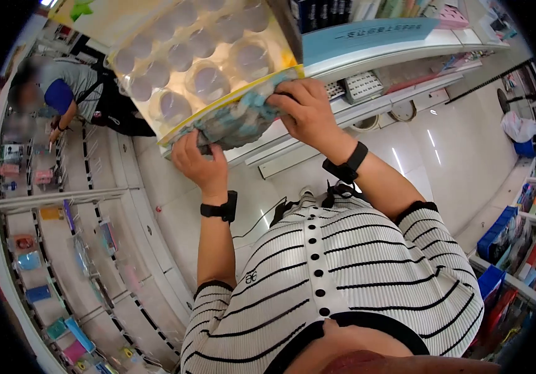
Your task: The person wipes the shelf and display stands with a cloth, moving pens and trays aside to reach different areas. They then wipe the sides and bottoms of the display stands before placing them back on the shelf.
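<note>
A yellow-edged display box (183, 62) with several round clear cups in it stands at the top centre. Along its front edge lies a crumpled grey and light-blue cloth (236, 121). My left hand (199, 165) has its fingers bent over the cloth's left end at the box edge. At the other end, my right hand (308, 115) grips the cloth near the box's right corner, fingers curled. Both wrists wear black bands. The cloth hides part of the box's front.
Another person (87, 93) leans over the left shelves (93, 199), which hold hanging packets. A white shelf (392, 56) with books and a blue label strip is at the upper right. Baskets of goods (511, 249) line the right side.
</note>
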The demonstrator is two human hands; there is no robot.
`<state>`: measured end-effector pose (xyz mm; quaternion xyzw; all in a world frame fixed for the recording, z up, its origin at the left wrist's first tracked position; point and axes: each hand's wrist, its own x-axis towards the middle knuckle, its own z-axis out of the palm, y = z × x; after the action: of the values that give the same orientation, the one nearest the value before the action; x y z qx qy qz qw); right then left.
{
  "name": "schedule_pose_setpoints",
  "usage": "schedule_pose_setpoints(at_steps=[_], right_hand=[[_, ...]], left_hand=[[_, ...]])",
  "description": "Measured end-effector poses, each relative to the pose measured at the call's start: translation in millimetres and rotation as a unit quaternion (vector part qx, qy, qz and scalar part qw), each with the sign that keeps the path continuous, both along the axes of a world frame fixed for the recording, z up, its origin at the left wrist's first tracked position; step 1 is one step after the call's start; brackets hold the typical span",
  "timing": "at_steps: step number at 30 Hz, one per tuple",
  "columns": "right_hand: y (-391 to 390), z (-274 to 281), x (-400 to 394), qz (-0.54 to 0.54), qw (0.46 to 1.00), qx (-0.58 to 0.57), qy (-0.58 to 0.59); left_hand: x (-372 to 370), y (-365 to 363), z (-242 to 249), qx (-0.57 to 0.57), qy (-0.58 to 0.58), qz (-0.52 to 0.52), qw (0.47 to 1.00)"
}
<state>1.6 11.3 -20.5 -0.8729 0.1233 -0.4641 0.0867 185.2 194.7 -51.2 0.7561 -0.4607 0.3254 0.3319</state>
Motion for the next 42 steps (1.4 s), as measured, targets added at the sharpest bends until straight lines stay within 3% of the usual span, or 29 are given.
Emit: schedule_pose_setpoints(at_steps=[14,30,42], right_hand=[[-52.2,-2.7,-43.9,-0.012,1.000,-0.008,-0.028],[-212.8,-5.9,-191.7,-0.012,0.999,0.006,-0.041],[-308.8,2.7,-273.4,-0.037,0.998,0.033,-0.045]], left_hand=[[-44.9,-32.7,8.5,0.067,-0.034,-0.005,0.997],[-189.6,-188.5,10.1,0.084,-0.049,-0.055,0.994],[-268.9,-283.6,37.0,0.146,0.027,-0.082,0.985]])
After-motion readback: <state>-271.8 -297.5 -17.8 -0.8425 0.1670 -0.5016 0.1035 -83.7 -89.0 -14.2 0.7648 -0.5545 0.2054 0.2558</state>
